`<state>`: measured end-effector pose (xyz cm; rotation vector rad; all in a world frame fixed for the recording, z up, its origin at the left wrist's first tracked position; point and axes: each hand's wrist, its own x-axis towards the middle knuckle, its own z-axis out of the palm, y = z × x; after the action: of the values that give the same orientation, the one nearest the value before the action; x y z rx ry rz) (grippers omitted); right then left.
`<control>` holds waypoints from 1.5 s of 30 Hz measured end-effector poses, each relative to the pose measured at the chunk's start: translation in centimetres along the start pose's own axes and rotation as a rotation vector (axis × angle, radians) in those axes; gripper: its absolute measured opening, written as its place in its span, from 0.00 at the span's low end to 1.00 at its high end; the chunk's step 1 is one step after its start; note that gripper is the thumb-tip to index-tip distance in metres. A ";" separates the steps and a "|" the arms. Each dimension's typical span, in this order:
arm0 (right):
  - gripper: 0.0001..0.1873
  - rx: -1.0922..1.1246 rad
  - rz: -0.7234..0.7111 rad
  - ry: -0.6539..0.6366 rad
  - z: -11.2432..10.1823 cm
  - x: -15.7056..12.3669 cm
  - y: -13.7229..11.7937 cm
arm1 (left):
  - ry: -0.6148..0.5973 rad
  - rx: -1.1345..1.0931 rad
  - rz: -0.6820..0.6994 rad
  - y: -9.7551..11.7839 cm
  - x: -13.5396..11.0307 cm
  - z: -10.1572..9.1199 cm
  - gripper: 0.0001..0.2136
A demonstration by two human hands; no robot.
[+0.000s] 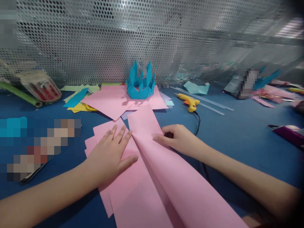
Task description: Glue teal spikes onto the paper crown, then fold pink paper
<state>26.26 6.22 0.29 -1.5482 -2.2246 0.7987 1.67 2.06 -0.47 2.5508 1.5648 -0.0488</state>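
Observation:
A large pink paper sheet (171,171) bends in a curve over other pink sheets in front of me. My right hand (177,139) pinches its right edge between thumb and fingers. Fingers spread, my left hand (116,148) lies flat on the pink sheets (133,190) at the left of the curved part. The lower sheets fan out unevenly under that hand. Beyond both hands, a blue folded-paper crown (140,87) stands upright on more pink paper (106,99).
To the right of the crown lie a yellow glue gun (190,102) with a black cord, clear glue sticks (209,104) and a pale green paper piece (196,88). A jar (40,87) and green roll (21,94) are at left. A purple object (288,134) lies right. Perforated metal (152,41) closes off the back.

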 end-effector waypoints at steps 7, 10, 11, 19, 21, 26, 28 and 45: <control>0.24 -0.019 0.008 -0.003 0.0 0.0 0.2 | -0.034 -0.050 0.043 0.1 -0.1 0.0 0.36; 0.24 -0.027 0.010 0.005 -0.2 0.1 0.3 | -0.029 -0.078 0.074 -0.3 -0.3 0.4 0.39; 0.24 -0.029 0.009 0.008 -0.2 0.1 0.4 | -0.022 -0.087 0.088 -0.4 -0.4 0.6 0.40; 0.24 -0.049 0.000 0.026 -0.2 0.2 0.5 | 0.068 -0.138 0.163 -0.9 -1.0 2.3 0.41; 0.25 -0.051 -0.002 0.022 -0.2 0.2 0.6 | 0.076 -0.148 0.181 -0.8 -1.1 2.5 0.40; 0.25 -0.060 0.001 0.017 -0.4 0.2 0.5 | 0.082 -0.149 0.200 -0.7 -1.3 2.6 0.37; 0.25 -0.065 0.003 0.021 -0.6 0.2 0.5 | 0.079 -0.142 0.204 -0.5 -1.5 2.4 0.35; 0.33 0.001 0.066 -0.055 -1.1 0.1 0.6 | 0.003 -0.097 0.150 -0.5 -0.7 1.0 0.41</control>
<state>27.30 6.73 0.84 -1.6258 -2.2218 0.8714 0.97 1.56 -1.44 2.5841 1.3377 0.0468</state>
